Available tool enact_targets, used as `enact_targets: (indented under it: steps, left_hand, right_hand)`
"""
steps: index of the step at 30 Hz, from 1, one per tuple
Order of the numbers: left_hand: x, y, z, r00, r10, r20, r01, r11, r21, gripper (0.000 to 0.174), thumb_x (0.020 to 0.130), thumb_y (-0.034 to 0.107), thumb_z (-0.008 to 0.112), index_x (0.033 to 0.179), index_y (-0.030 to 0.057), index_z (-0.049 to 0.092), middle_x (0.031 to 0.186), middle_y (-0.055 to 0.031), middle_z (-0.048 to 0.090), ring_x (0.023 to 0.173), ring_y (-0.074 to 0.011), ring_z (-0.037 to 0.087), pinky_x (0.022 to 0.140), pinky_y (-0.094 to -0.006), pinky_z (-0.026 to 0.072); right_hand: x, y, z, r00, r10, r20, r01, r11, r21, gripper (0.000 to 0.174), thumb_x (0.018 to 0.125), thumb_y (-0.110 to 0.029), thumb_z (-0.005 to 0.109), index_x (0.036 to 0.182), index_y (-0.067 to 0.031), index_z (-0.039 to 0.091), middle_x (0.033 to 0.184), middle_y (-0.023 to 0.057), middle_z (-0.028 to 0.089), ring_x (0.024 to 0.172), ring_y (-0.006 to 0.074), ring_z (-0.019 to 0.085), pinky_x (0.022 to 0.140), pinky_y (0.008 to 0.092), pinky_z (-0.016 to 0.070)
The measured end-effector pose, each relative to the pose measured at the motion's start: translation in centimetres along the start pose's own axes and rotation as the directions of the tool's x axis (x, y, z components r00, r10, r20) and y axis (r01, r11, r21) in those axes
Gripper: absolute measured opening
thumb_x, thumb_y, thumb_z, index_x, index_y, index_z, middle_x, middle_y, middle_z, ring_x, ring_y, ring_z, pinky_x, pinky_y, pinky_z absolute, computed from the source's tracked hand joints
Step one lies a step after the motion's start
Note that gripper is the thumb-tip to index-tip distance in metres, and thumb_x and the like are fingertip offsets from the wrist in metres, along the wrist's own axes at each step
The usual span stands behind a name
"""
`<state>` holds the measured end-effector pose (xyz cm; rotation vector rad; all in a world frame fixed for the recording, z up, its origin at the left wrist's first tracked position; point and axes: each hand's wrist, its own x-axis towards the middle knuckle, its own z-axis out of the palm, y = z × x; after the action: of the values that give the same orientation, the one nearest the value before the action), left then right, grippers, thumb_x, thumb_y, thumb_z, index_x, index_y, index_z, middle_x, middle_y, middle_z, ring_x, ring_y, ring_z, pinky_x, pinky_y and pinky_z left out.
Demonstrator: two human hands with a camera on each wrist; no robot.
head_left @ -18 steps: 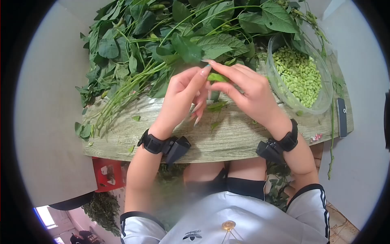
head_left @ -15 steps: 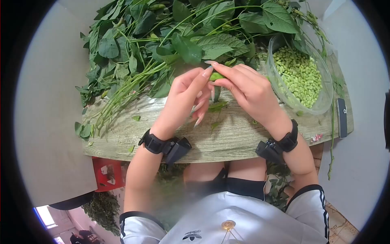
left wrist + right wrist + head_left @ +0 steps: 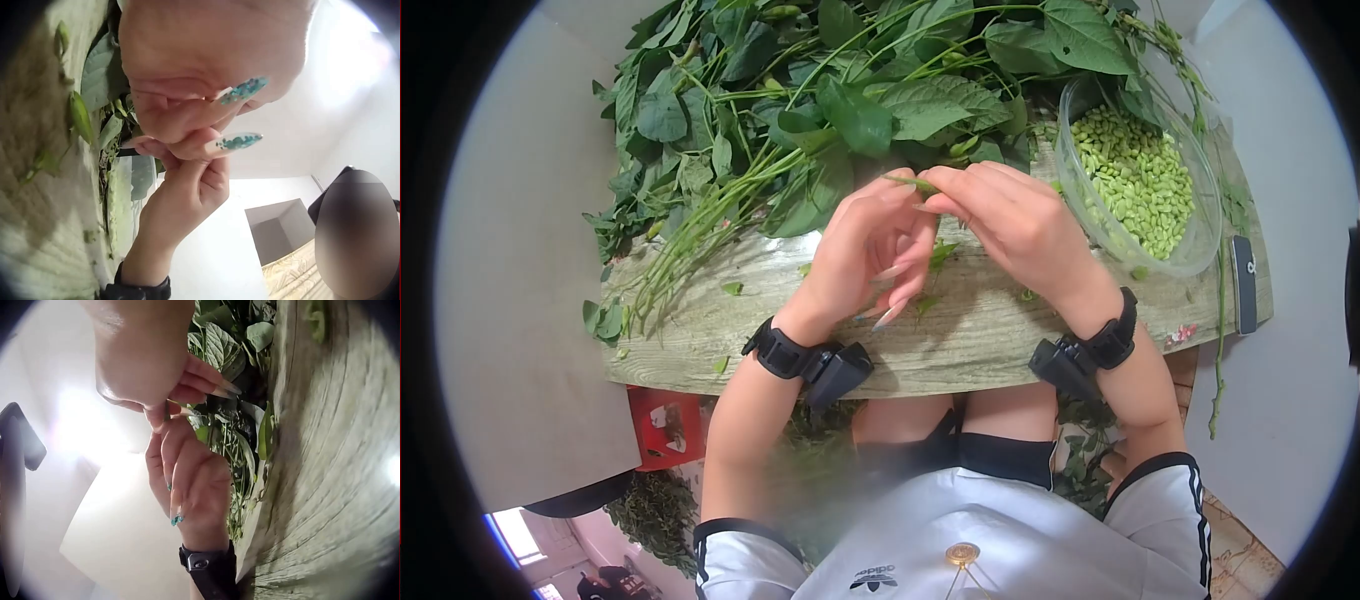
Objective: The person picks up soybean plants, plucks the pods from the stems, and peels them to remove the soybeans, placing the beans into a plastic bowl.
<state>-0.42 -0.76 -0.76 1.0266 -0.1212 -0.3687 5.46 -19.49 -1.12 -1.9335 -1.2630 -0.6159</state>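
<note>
Over the table, both hands meet fingertip to fingertip at a small green bean pod. My left hand pinches its left end between thumb and index finger, while the other fingers, with long glittery nails, curl loosely below. From the other side my right hand pinches the pod with thumb and index finger. In the right wrist view just a sliver of the pod shows between the fingertips. What lies inside the pod is hidden by the fingers.
Leafy bean plants heap along the back of the wooden table. At the right, a clear plastic tub holds shelled green beans. Beside it lies a dark phone-like object. Pod scraps dot the tabletop.
The left hand has rolled, its lower fingers shifting down and toward the body. The pod now shows as a narrow strip between the fingertips instead of a broader bright green side.
</note>
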Motion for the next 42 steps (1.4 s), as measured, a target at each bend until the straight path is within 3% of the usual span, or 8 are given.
enact_targets:
  steps: [6,8,42]
  left_hand:
    - [-0.02,0.11,-0.12,1.000,-0.012,-0.016,0.013,0.999,0.053,0.026,0.102,0.034,0.038,0.099,0.0084,0.042,0.058,-0.0044,0.041,0.036,-0.0167,0.046,0.032,-0.0258,0.0350]
    - [0.04,0.05,-0.19,1.000,0.000,-0.001,0.000,0.997,0.078,0.026,0.102,0.034,0.038,0.099,0.0085,0.042,0.058,-0.0040,0.041,0.036,-0.0161,0.046,0.031,-0.0256,0.0336]
    - [0.05,-0.03,0.00,0.996,-0.075,-0.053,0.083,0.978,0.190,0.030,0.100,0.035,0.037,0.101,0.0058,0.044,0.066,-0.0031,0.043,0.037,-0.0127,0.041,0.033,-0.0243,0.0298]
  right_hand:
    - [-0.06,0.37,0.08,0.999,-0.038,0.018,0.039,0.998,-0.056,0.033,0.079,-0.002,0.075,0.111,-0.0006,0.065,0.082,0.0110,0.065,0.074,0.0275,0.064,0.065,0.0353,0.0523]
    - [-0.09,0.75,0.34,0.994,-0.107,-0.003,0.106,0.988,-0.116,0.027,0.078,-0.006,0.066,0.105,-0.0018,0.064,0.082,0.0067,0.060,0.074,0.0226,0.063,0.063,0.0331,0.0541]
    - [0.02,0.43,-0.12,0.990,-0.105,0.095,0.119,0.980,-0.157,0.016,0.080,-0.010,0.064,0.095,-0.0053,0.061,0.080,0.0047,0.054,0.078,0.0201,0.061,0.063,0.0337,0.0533]
